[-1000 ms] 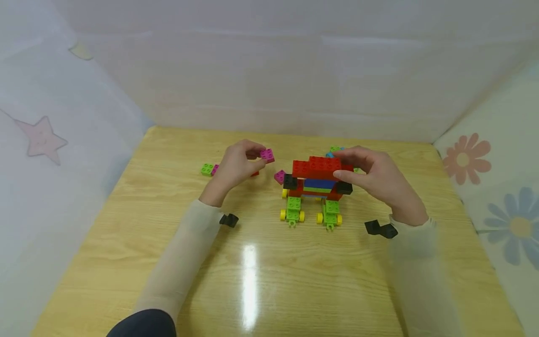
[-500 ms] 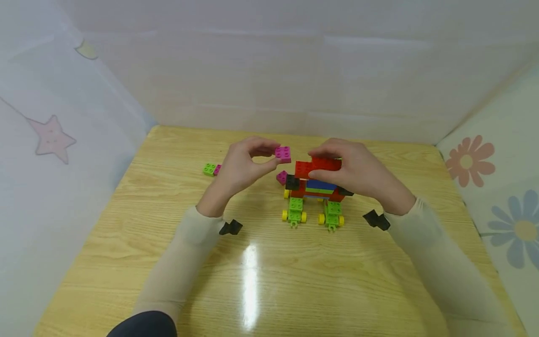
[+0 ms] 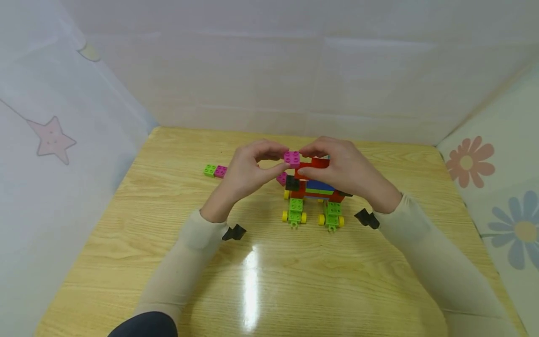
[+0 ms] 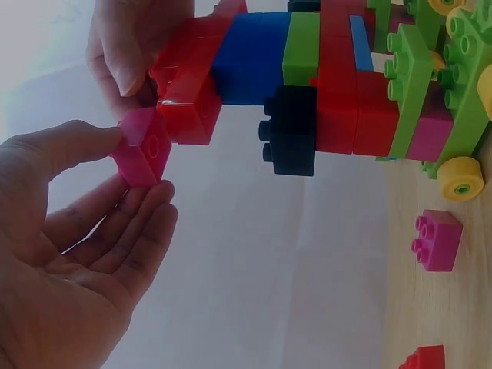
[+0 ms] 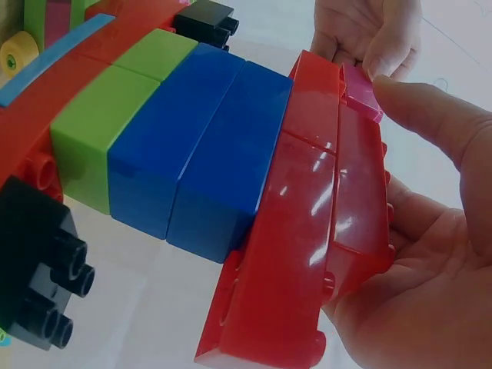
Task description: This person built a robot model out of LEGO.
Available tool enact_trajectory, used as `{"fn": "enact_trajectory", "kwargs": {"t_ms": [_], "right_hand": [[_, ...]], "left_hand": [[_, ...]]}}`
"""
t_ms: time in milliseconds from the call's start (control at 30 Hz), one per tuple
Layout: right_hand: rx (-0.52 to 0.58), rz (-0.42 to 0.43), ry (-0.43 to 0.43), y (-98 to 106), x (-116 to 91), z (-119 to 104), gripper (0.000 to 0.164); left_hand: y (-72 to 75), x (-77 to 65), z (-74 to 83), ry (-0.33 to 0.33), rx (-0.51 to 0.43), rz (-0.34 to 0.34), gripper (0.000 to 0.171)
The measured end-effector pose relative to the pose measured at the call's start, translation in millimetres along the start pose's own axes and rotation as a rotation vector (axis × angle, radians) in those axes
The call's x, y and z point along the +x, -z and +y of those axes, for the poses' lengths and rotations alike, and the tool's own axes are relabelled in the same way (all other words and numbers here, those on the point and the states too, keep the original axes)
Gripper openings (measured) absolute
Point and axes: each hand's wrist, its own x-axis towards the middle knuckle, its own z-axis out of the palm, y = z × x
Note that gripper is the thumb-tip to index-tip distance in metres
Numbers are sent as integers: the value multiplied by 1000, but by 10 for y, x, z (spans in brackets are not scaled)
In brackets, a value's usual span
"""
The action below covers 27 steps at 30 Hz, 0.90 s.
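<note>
A wheeled toy-brick build [image 3: 318, 186] stands upright, with red bricks [image 5: 307, 207] along its top over blue and green ones. My left hand [image 3: 252, 171] pinches a magenta brick [image 4: 142, 146] between thumb and fingers, at the left end of the red top row. My right hand [image 3: 343, 166] reaches over the red bricks from the right, thumb on the near side and fingers behind. In the right wrist view its thumb tip overlaps the magenta brick, and part of its fingers is hidden behind the red row.
On the wooden table [image 3: 269, 281], another magenta brick [image 4: 440, 241] lies left of the build. Further left are a green brick [image 3: 209, 170] and a magenta one [image 3: 221, 172]. Black bricks [image 4: 294, 131] stick out from the build's sides. A pale cloth wall stands behind.
My left hand has carried the magenta brick rightward to the red top row. My right hand has moved left along that row, closer to the left hand. The build stays in place.
</note>
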Motion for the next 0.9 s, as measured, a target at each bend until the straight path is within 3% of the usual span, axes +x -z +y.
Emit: {"fn": "enact_trajectory", "kwargs": {"t_ms": [333,633,900], "right_hand": [[6,-2,15,-4,40,8,41],[20,-14,-7,-1,35,5,36],[22,-30,-34,6,31,14,36]], "left_hand": [[-38,2,-5,24,-34,-44,32],[-49,3,-5,0,-25,-55,32],[-52,9,-16,52,-15,-67,33]]}}
